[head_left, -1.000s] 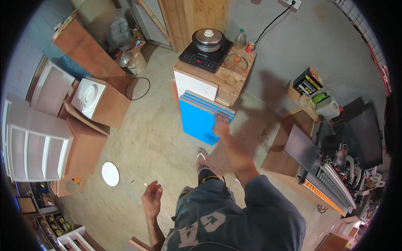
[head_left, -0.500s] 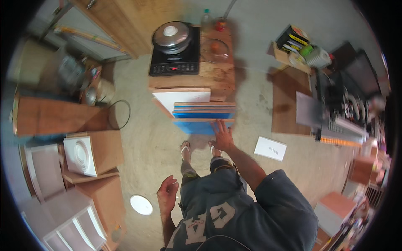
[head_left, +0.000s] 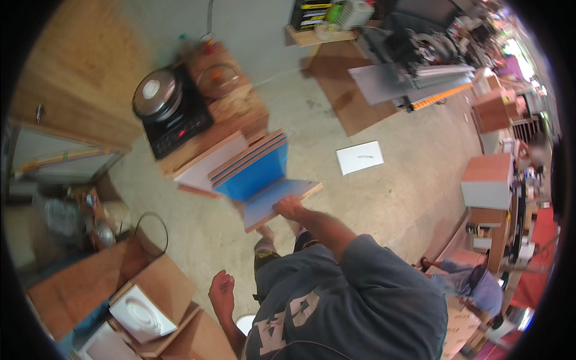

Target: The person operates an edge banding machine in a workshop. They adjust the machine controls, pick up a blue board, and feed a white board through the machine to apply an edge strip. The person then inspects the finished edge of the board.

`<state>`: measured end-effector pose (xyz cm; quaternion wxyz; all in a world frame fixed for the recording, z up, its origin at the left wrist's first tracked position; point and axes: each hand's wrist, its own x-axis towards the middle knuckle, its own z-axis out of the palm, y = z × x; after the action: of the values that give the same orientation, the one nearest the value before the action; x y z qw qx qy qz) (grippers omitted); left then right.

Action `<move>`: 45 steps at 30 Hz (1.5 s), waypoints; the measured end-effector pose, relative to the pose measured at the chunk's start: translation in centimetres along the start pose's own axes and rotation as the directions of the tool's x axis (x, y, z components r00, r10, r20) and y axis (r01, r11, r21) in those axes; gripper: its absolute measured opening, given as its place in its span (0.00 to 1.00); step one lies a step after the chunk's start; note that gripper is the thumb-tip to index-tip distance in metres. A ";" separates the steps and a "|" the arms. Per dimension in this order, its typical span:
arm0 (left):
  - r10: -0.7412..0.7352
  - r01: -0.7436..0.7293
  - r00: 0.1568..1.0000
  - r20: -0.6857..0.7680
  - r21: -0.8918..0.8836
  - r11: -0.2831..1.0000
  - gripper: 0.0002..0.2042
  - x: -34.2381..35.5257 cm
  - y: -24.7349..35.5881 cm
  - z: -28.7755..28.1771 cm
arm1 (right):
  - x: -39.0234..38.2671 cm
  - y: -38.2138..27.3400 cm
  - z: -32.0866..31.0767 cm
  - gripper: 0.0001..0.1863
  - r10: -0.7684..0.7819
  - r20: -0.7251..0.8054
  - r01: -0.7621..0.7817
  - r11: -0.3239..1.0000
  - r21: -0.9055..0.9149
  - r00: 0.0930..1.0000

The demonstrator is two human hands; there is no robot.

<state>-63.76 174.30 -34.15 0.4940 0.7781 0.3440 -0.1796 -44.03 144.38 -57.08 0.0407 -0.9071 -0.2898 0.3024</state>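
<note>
My right hand (head_left: pixel 290 208) grips the near edge of a light blue-faced board (head_left: pixel 273 203), its fingers wrapped over the edge. That board leans out towards me, at an angle from the stack behind it. Several blue-faced boards (head_left: pixel 258 170) with wood-coloured edges stand upright there, beside a white-faced board (head_left: pixel 211 159). They rest against a wooden box table (head_left: pixel 246 105). Off to the left, my left hand (head_left: pixel 222 294) hangs in the air with its fingers curled in, nothing visible in it.
A black induction cooker (head_left: pixel 198 120) with a lidded pot (head_left: pixel 157 96) sits on the box table. A white rectangular sheet (head_left: pixel 360 157) lies on the floor at right. Wooden boxes (head_left: pixel 174 273) stand at lower left. Another person (head_left: pixel 474 285) is at far right.
The front board has tipped away from the stack towards me, now in my right hand's grip. My left hand's fingers have curled in. The view has turned to the right.
</note>
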 end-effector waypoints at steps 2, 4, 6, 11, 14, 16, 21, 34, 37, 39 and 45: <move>0.059 -0.056 0.996 0.073 -0.038 0.998 0.19 2.7 -1.4 1.3 | -4.5 3.7 -1.8 0.09 -0.001 -0.052 0.003 0.999 0.033 0.999; 0.062 -0.021 0.970 0.234 -0.175 0.984 0.17 6.2 -1.8 5.1 | -11.3 7.4 -7.7 0.09 0.109 -0.068 -0.097 0.983 0.155 0.992; 0.049 0.066 0.914 0.402 -0.269 0.961 0.20 10.5 -3.0 10.9 | -20.1 9.8 -14.6 0.12 0.190 -0.160 -0.138 0.946 0.293 0.969; -0.232 0.348 0.881 0.412 -0.234 0.908 0.38 14.2 -2.2 30.0 | -50.3 12.0 -29.7 0.23 0.529 -0.559 -0.188 0.811 0.554 0.638; 0.081 0.154 0.887 0.455 -0.456 0.877 0.45 10.7 6.7 43.1 | -68.4 13.6 -28.3 0.20 0.745 -0.643 -0.083 0.662 0.745 0.178; 0.391 0.059 0.702 0.595 -0.596 0.801 0.45 7.9 14.0 50.4 | -76.5 14.4 -24.0 0.21 0.768 -0.636 0.109 0.641 0.760 -0.083; 0.504 0.027 0.555 0.662 -0.620 0.784 0.33 -4.7 30.3 70.3 | -88.2 20.5 -12.1 0.19 0.750 -0.487 0.045 0.563 0.825 -0.449; 0.743 -0.403 0.191 0.642 -0.639 0.656 0.20 -18.4 53.3 100.4 | -97.8 46.4 14.5 0.40 0.616 0.253 0.587 0.430 0.685 -0.746; 0.702 -0.429 0.126 0.701 -0.600 0.675 0.18 -20.9 59.5 108.0 | -98.3 52.5 14.6 0.44 0.544 0.345 0.601 0.409 0.687 -0.765; 0.676 -0.430 0.099 0.730 -0.582 0.691 0.18 -22.9 62.4 112.9 | -98.7 55.4 15.2 0.47 0.493 0.416 0.615 0.364 0.699 -0.764; 0.620 -0.526 0.081 0.780 -0.495 0.692 0.18 -24.7 69.5 126.9 | -98.7 68.0 12.5 0.51 0.373 0.570 0.676 0.298 0.674 -0.732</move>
<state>-23.82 33.11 -30.86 0.6565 0.5849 -0.3172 -0.3555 -81.18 32.39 -32.34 -0.3754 0.2279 -0.6223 0.6480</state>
